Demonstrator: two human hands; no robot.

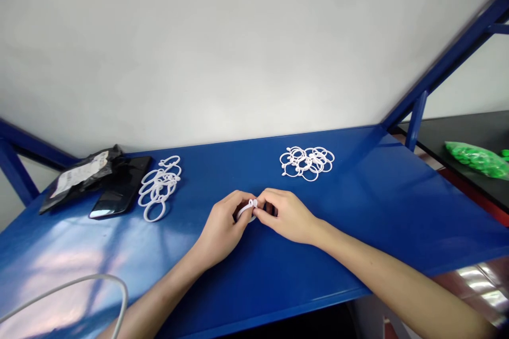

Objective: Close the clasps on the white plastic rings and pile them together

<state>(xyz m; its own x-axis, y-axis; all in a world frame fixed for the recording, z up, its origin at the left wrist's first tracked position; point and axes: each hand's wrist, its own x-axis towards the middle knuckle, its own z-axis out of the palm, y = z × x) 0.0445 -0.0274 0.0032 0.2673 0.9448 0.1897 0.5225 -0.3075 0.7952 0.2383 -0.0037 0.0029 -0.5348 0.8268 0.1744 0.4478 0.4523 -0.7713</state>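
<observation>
Above the middle of the blue table (222,169), both hands meet at one white plastic ring (254,203), which has a small ball at its end like a shower curtain ring. My left hand (225,229) pinches it between thumb and forefinger, with part of its loop hidden behind the fingers. On the other side, my right hand (287,213) is closed with its fingertips on the ring's ball end. A pile of similar rings (310,161) lies beyond my right hand. Another cluster of rings (159,189), some overlapping or linked, lies to the left.
Far left lie a black plastic package (81,175) with a white label and a dark phone (119,190). A pale cable (89,277) arches over the front left corner. Blue frame bars (417,119) rise at the sides. Green bagged items (477,159) sit on a dark surface at right.
</observation>
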